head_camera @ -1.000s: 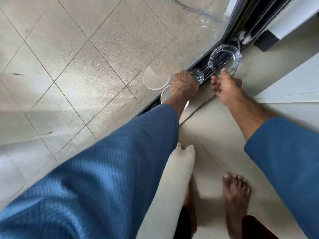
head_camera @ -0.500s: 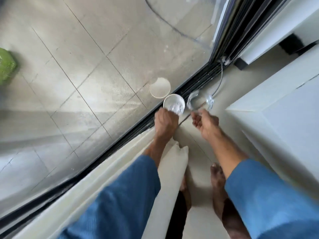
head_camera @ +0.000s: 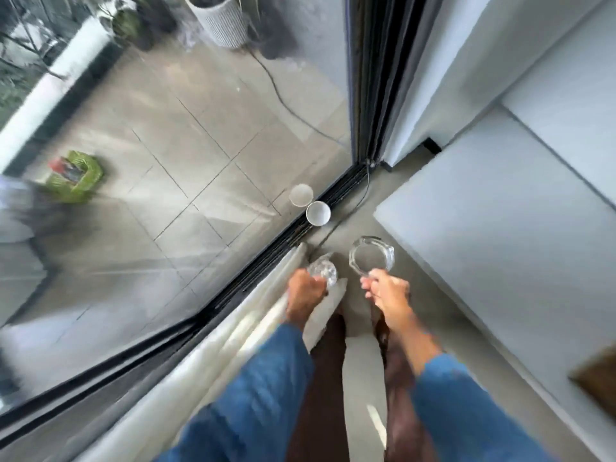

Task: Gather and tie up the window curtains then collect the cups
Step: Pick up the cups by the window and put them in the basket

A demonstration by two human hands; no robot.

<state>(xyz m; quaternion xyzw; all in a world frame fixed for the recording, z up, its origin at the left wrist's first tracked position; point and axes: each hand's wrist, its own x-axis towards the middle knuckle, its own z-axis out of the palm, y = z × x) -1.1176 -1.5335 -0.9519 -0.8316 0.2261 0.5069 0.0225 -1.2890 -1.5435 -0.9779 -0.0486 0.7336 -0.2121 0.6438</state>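
Both hands are full right now. My left hand is curled around a small cut glass in the middle of the frame, and my right hand just to its right is pinching the near rim of a clear glass dish with fingertips and thumb, so the dish sticks out past the fingers. The white cup sits on the floor a bit above both hands, right against the black door track. The paler disc up-left of it looks to me like its reflection in the pane, not a second cup. The curtain hangs bunched along the window at lower centre, and I can't see a tie on it from here. To do this bit well I'd free a hand first, probably by setting the small glass inside the dish and shifting the right hand to carry the dish from underneath, since that rim pinch looks weak for any extra weight. Then I'd bring the left hand straight down on the white cup, staying clear of the thin cable running past it. I'd also keep the two glass pieces from knocking together, and the frame's blurry, so go slow.
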